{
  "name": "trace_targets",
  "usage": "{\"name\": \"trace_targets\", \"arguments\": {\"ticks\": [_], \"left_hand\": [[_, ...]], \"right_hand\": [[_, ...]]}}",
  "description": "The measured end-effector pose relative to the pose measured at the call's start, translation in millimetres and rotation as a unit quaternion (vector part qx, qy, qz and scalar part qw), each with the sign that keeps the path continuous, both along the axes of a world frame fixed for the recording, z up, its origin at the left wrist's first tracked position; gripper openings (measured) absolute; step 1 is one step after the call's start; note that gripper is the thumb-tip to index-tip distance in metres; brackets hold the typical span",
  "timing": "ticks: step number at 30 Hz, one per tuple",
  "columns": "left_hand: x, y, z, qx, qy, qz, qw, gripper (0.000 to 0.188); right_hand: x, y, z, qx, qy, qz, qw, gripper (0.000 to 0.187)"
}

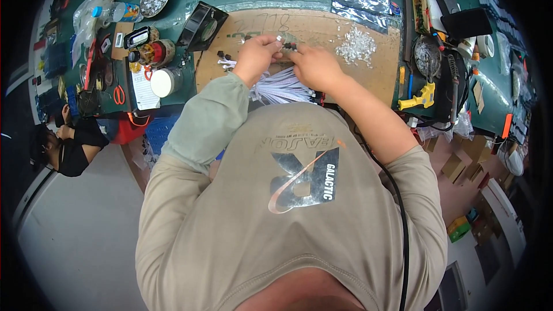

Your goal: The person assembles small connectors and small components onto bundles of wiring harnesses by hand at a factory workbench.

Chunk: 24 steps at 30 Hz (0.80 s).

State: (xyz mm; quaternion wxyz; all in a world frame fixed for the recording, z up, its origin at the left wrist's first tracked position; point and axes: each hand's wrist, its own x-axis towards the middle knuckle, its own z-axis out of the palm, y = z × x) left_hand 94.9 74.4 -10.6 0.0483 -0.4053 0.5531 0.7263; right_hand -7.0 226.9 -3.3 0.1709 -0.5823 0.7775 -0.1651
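Note:
Both hands work close together over a brown cardboard sheet (380,72). My left hand (257,57), its forearm in a grey-green sleeve cover, is closed in a pinch with a small white piece (279,39) at its fingertips. My right hand (318,67) has its fingers closed beside a small dark connector (290,46) between the hands; what it grips is mostly hidden. Below them, near the table edge, lies a bundle of white ribbon-like cables (281,87) with dark ends. More cable ends (226,62) stick out left of my left wrist. A pile of small clear pieces (356,46) lies right of my hands.
A black fan-like box (203,26) stands at the sheet's upper left. Jars (166,82), a bottle (121,11) and orange-handled scissors (119,95) lie left. On the right are a yellow tool (419,98) and a soldering iron stand (427,60). Another person (78,147) sits far left.

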Motion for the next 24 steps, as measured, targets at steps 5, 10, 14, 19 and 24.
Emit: {"name": "trace_targets", "arguments": {"ticks": [5, 10, 14, 19, 24], "left_hand": [[-1, -4, 2, -0.037, -0.011, 0.060, 0.997, 0.020], [0, 10, 18, -0.042, 0.010, 0.043, 0.998, 0.019], [2, 18, 19, -0.059, 0.002, -0.009, 0.998, 0.019], [8, 25, 3, -0.039, 0.033, 0.009, 0.999, 0.020], [7, 26, 6, -0.024, 0.037, 0.012, 0.999, 0.019]], "right_hand": [[-10, 11, -7, 0.130, -0.068, -0.049, 0.988, 0.030], [-25, 5, 4, 0.029, -0.281, -0.218, 0.934, 0.026], [-37, 4, -1, -0.039, -0.609, -0.358, 0.706, 0.022], [-34, -3, 15, -0.043, -0.671, -0.362, 0.646, 0.022], [-31, -5, 3, -0.020, -0.618, -0.337, 0.710, 0.020]]}}
